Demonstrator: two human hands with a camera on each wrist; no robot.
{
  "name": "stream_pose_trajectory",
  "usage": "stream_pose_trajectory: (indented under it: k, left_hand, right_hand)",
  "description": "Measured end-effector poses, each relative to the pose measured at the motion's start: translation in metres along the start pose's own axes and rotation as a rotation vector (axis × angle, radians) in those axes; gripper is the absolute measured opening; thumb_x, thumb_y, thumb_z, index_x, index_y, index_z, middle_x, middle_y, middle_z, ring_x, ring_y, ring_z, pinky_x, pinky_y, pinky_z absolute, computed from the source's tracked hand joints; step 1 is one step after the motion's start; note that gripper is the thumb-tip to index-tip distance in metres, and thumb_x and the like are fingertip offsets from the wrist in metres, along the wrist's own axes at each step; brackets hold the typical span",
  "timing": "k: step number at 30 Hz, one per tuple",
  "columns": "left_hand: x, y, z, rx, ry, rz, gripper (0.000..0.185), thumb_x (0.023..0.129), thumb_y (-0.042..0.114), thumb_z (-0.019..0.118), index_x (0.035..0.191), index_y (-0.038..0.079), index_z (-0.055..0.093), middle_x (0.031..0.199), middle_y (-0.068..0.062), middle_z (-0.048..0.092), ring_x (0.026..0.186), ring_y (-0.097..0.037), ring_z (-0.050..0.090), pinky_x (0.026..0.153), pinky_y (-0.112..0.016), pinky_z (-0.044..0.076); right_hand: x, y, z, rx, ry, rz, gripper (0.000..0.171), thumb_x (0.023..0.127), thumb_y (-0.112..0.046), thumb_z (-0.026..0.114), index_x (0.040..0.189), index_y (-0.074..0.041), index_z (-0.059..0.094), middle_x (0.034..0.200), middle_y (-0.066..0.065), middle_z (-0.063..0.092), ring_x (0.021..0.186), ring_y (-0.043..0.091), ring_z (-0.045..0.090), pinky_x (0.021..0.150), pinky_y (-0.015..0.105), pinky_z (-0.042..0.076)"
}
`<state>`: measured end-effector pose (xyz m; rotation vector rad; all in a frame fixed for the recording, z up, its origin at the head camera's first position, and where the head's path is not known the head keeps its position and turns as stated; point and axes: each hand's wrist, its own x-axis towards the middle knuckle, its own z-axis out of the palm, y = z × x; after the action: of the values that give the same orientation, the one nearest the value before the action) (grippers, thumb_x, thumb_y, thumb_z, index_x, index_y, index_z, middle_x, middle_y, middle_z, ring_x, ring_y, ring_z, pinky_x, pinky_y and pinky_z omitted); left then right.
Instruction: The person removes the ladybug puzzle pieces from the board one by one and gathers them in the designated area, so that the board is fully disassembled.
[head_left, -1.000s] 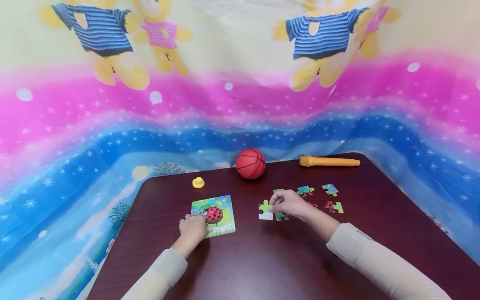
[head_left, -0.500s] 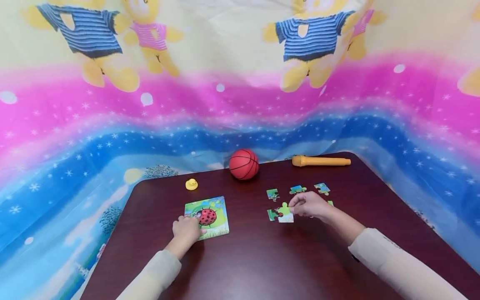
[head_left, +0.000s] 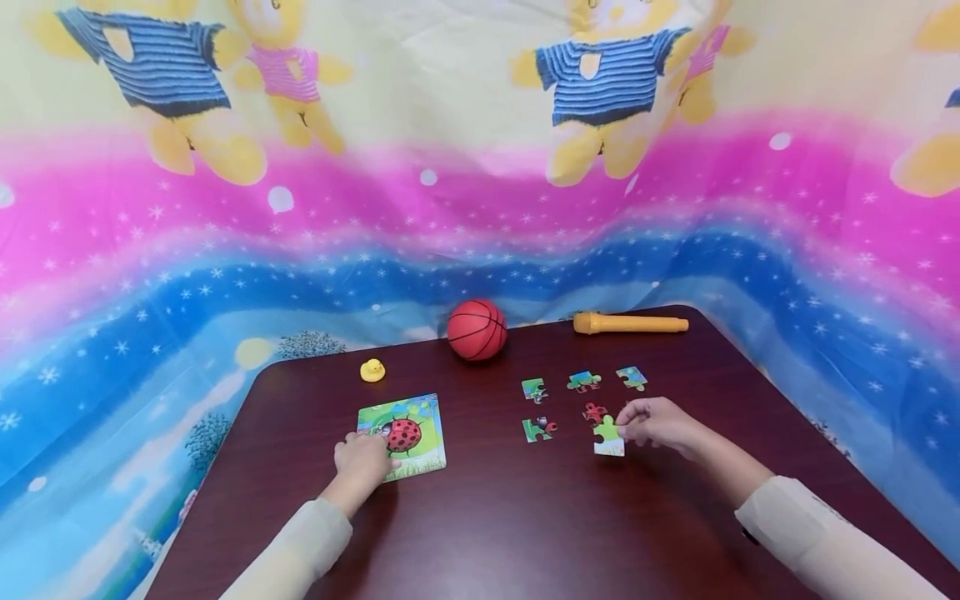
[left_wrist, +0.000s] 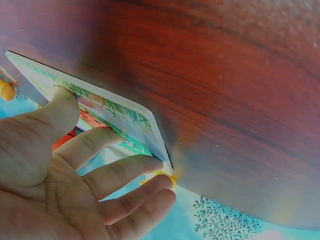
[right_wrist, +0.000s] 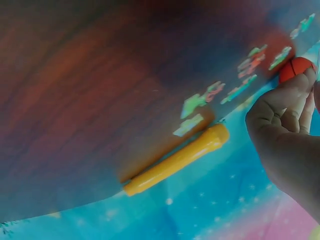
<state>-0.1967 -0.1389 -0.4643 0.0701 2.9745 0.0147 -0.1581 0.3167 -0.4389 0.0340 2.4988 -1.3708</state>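
My right hand (head_left: pixel 660 423) pinches a green-and-white puzzle piece (head_left: pixel 609 442) at its right side, between thumb and fingers. Just behind it lies a red puzzle piece (head_left: pixel 594 412), partly overlapped in the head view. My left hand (head_left: pixel 362 462) rests at the left side of a square ladybug puzzle board (head_left: pixel 423 425), covering part of the picture. In the left wrist view, the thumb (left_wrist: pixel 65 107) touches the board's face and the other fingers lie loosely extended along it. The right wrist view shows the right hand (right_wrist: pixel 287 112) at its edge, with its fingertips drawn together.
More loose puzzle pieces lie near the right hand: a green one (head_left: pixel 535 389), a blue-green one (head_left: pixel 583 382), a blue one (head_left: pixel 632 377) and a green-and-red one (head_left: pixel 539 428). Behind stand a yellow duck (head_left: pixel 372 371), a red ball (head_left: pixel 477 331) and a yellow toy microphone (head_left: pixel 630 324).
My right hand has carried the pinched puzzle piece rightward across the loose pieces, uncovering those at the left. The left hand stays on the board. The head view has turned slightly right.
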Motion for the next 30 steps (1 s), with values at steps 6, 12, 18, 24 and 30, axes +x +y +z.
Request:
stream_pose_trajectory:
  k: [6, 12, 18, 24, 30]
  left_hand:
    - [0.001, -0.001, 0.004, 0.005, -0.007, -0.01, 0.05, 0.079, 0.043, 0.072, 0.112, 0.006, 0.068, 0.11, -0.02, 0.063, 0.1, -0.036, 0.051, 0.085, -0.05, 0.042]
    - [0.002, 0.0, 0.002, 0.01, -0.012, 0.0, 0.049, 0.08, 0.043, 0.071, 0.109, 0.004, 0.069, 0.114, -0.021, 0.062, 0.1, -0.036, 0.051, 0.085, -0.05, 0.042]
    - [0.003, 0.001, -0.003, 0.01, -0.001, 0.003, 0.05, 0.078, 0.044, 0.073, 0.108, 0.003, 0.069, 0.111, -0.021, 0.061, 0.096, -0.036, 0.049, 0.085, -0.05, 0.042]
    - [0.005, 0.001, -0.004, 0.013, 0.001, -0.004, 0.05, 0.079, 0.044, 0.072, 0.107, 0.003, 0.069, 0.112, -0.022, 0.061, 0.096, -0.036, 0.05, 0.084, -0.05, 0.042]
    - [0.005, 0.001, -0.001, -0.006, -0.005, -0.005, 0.047, 0.079, 0.043, 0.073, 0.106, 0.005, 0.07, 0.115, -0.022, 0.061, 0.098, -0.037, 0.05, 0.084, -0.051, 0.041]
  right_hand:
    - [-0.002, 0.014, -0.005, -0.012, -0.007, 0.005, 0.018, 0.086, -0.016, 0.068, 0.097, -0.002, 0.063, 0.08, 0.003, 0.061, 0.069, 0.02, 0.052, 0.058, 0.033, 0.041]
    - [-0.005, 0.03, -0.014, -0.07, 0.033, -0.001, 0.016, 0.087, -0.012, 0.064, 0.097, 0.001, 0.062, 0.081, 0.005, 0.058, 0.067, 0.021, 0.052, 0.055, 0.033, 0.04]
    - [-0.003, 0.044, -0.018, -0.121, 0.092, 0.027, 0.012, 0.086, -0.008, 0.064, 0.093, 0.001, 0.063, 0.074, 0.005, 0.055, 0.064, 0.021, 0.05, 0.053, 0.032, 0.039]
    - [0.004, 0.049, -0.021, -0.208, 0.098, 0.031, 0.01, 0.084, -0.008, 0.065, 0.091, 0.0, 0.066, 0.076, 0.005, 0.058, 0.065, 0.019, 0.051, 0.057, 0.033, 0.042]
    - [0.006, 0.049, -0.028, -0.313, 0.065, 0.015, 0.009, 0.082, -0.004, 0.063, 0.089, 0.0, 0.068, 0.084, 0.006, 0.063, 0.072, 0.018, 0.053, 0.063, 0.033, 0.046]
